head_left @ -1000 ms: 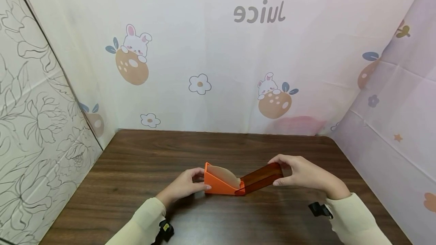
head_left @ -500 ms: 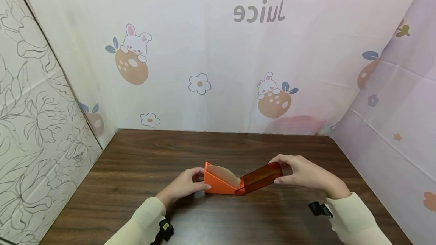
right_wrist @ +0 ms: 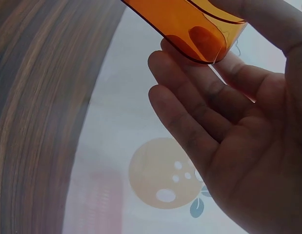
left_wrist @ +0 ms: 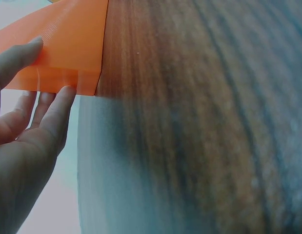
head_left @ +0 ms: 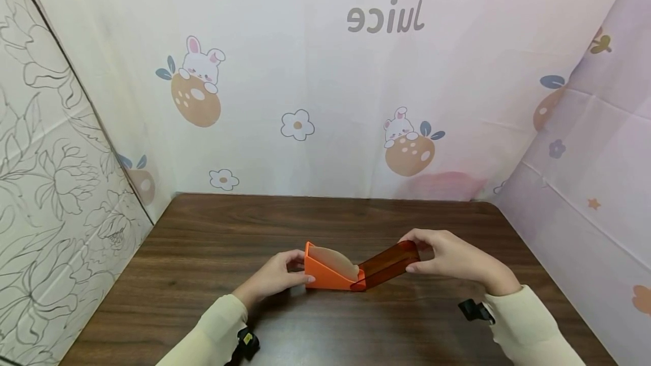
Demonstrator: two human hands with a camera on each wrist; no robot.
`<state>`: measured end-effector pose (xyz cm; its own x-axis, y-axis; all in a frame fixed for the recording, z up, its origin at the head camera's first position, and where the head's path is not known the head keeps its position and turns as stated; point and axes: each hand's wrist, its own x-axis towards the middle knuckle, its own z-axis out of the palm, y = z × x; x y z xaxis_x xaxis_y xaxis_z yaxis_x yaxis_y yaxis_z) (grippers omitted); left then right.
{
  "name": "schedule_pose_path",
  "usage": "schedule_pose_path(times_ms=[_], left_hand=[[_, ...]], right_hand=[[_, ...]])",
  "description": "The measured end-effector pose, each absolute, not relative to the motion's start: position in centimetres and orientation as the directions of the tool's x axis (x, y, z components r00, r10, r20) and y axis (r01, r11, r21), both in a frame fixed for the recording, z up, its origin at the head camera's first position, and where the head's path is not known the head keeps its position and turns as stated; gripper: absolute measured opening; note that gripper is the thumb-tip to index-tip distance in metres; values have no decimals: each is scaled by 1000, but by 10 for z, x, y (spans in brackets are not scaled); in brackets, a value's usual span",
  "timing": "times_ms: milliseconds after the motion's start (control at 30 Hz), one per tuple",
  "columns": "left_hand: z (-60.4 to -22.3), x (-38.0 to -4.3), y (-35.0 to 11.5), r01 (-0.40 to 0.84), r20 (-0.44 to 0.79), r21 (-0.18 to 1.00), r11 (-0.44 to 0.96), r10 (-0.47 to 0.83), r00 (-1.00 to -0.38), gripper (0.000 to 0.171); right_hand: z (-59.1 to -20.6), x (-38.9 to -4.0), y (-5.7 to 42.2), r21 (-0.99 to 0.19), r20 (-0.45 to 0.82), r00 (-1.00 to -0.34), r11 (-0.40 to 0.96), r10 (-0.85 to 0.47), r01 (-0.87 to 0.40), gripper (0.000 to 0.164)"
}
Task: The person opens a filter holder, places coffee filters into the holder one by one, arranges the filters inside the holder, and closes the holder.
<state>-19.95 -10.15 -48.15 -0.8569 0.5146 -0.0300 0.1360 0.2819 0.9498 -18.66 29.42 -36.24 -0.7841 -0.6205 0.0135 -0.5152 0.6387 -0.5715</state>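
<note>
A wedge-shaped orange box [head_left: 325, 274] with a sloping open top sits on the table. Tan paper with a rounded edge [head_left: 333, 258], looking like coffee filters, stands up inside it. My left hand [head_left: 277, 275] grips the box's tall left end, thumb on the near side and fingers behind; the left wrist view shows the same hold on the orange wall [left_wrist: 68, 44]. The translucent amber lid [head_left: 389, 265] slants up to the right from the box's low end, swung open. My right hand [head_left: 447, 256] holds its raised far end between thumb and fingers, with the lid [right_wrist: 185, 29] showing at the fingertips.
The dark wood table [head_left: 244, 222] extends around the box on all sides. Behind it hangs a pale curtain [head_left: 315, 61] printed with rabbits and fruit. A flower-patterned panel [head_left: 61, 174] borders the left side, and another curtain [head_left: 590, 185] the right.
My right hand has shifted very slightly left, and the lid's raised end with it. The left hand and the orange box have stayed where they were.
</note>
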Motion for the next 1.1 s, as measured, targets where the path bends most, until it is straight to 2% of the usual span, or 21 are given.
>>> schedule_pose_path(times_ms=[400,1100], left_hand=[[-482,-199,-102,136,-28,951,279,515,-857,40],[-480,-198,-102,123,-38,953,279,509,-860,40]], right_hand=[[-363,-188,287,-551,57,-779,631,-624,-546,40],[-361,-192,261,-597,135,-771,570,-622,-564,38]])
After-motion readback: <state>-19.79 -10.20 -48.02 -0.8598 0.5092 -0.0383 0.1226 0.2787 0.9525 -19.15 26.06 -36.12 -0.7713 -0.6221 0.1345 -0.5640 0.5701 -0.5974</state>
